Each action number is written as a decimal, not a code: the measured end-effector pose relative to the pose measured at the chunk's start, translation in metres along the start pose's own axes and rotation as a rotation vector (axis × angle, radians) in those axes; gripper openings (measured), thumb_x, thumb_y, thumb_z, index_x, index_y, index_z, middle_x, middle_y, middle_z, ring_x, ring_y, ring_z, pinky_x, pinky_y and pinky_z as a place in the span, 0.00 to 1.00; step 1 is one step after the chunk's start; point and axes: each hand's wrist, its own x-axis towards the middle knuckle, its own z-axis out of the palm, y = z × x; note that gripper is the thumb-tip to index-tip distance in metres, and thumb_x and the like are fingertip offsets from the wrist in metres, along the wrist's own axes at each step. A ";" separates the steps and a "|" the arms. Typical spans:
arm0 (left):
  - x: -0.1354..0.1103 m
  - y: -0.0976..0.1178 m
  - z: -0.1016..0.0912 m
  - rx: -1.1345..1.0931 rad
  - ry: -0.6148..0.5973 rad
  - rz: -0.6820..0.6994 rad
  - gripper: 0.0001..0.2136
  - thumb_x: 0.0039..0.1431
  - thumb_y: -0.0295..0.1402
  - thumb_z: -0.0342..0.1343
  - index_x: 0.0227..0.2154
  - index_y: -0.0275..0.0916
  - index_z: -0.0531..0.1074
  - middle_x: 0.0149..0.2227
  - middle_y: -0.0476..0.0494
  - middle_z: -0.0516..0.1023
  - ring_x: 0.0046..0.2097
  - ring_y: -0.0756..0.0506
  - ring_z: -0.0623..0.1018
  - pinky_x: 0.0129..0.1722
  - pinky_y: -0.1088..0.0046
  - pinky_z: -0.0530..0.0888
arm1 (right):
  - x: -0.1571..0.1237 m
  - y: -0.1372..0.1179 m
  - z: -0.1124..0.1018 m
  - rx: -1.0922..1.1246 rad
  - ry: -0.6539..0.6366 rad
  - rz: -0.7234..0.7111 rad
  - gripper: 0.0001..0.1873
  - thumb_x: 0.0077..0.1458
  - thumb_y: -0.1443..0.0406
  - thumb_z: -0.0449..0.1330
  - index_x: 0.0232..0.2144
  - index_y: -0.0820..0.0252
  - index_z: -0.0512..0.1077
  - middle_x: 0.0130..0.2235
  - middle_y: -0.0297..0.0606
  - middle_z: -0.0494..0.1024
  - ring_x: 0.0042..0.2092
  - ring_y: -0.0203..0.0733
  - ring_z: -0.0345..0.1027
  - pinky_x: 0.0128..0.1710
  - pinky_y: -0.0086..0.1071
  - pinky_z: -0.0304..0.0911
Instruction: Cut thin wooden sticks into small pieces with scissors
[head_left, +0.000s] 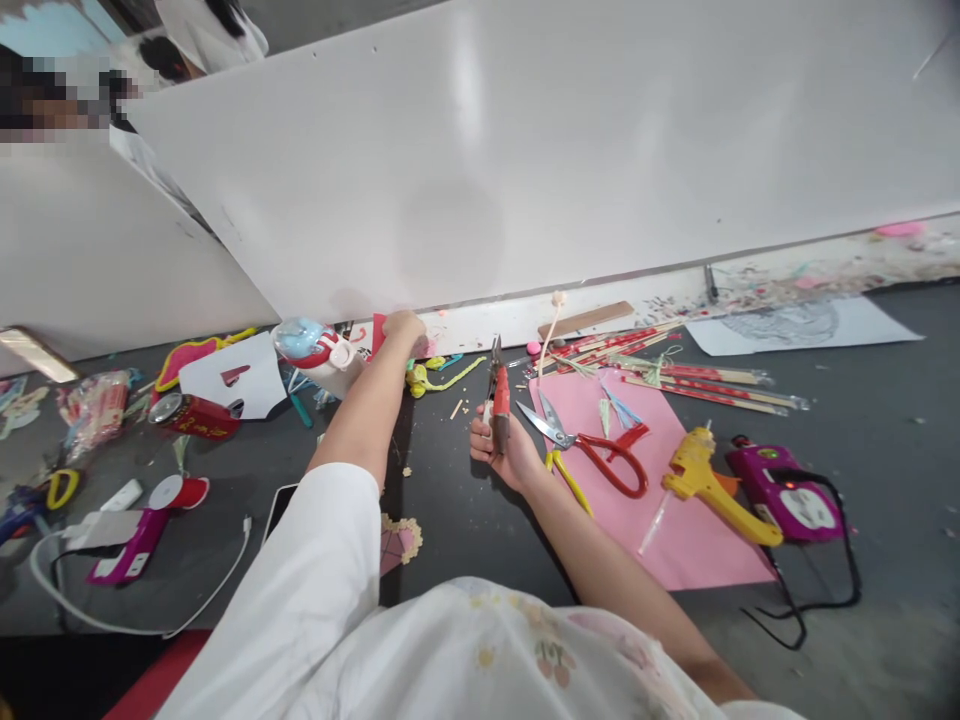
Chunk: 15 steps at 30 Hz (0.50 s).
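In my right hand (pixel 506 450) is a pair of pliers (pixel 501 395) with red and dark handles, jaws pointing up and away. My left hand (pixel 405 330) reaches to the back of the table, next to a piece of red paper (pixel 379 335) at the foot of the white partition; its fingers are hidden from me. A yellow-green braided cord (pixel 450 378) lies just right of that hand. Scissors with red handles (pixel 607 462) rest on pink paper (pixel 675 555), beside my right wrist. Between my arms lies a pink piece edged with small wooden bits (pixel 405 540).
A yellow glue gun (pixel 701 485) and a purple power strip (pixel 787 495) are at right. Red-wrapped sticks (pixel 697 385) lie behind the pink paper. A bottle (pixel 319 355), a red can (pixel 195 417) and a white cable (pixel 217 595) are at left. The white partition (pixel 525 150) bounds the back.
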 end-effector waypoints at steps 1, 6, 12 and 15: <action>0.000 0.001 0.000 0.013 -0.005 -0.014 0.29 0.32 0.39 0.69 0.40 0.28 0.75 0.43 0.22 0.76 0.52 0.28 0.73 0.48 0.59 0.72 | 0.000 0.000 0.000 0.001 0.003 0.003 0.04 0.53 0.63 0.52 0.31 0.57 0.63 0.22 0.26 0.54 0.19 0.28 0.44 0.19 0.23 0.44; 0.001 0.006 -0.003 0.055 0.001 -0.040 0.28 0.37 0.42 0.67 0.43 0.31 0.74 0.44 0.26 0.76 0.52 0.30 0.73 0.47 0.62 0.72 | 0.000 0.000 0.001 0.012 0.006 0.017 0.04 0.52 0.64 0.52 0.31 0.57 0.62 0.22 0.25 0.54 0.18 0.28 0.45 0.19 0.23 0.43; -0.011 0.006 -0.012 0.073 0.049 -0.008 0.22 0.52 0.37 0.56 0.48 0.29 0.70 0.51 0.25 0.72 0.54 0.34 0.72 0.48 0.64 0.70 | 0.002 -0.001 -0.002 0.015 0.010 0.012 0.04 0.52 0.63 0.53 0.31 0.57 0.62 0.22 0.25 0.54 0.19 0.28 0.45 0.18 0.23 0.44; -0.027 0.004 -0.017 0.072 0.066 0.042 0.21 0.53 0.38 0.55 0.46 0.29 0.71 0.50 0.26 0.73 0.53 0.34 0.72 0.49 0.65 0.69 | 0.003 -0.001 -0.003 0.028 0.008 0.008 0.04 0.52 0.63 0.54 0.31 0.57 0.62 0.21 0.25 0.53 0.18 0.28 0.45 0.18 0.23 0.44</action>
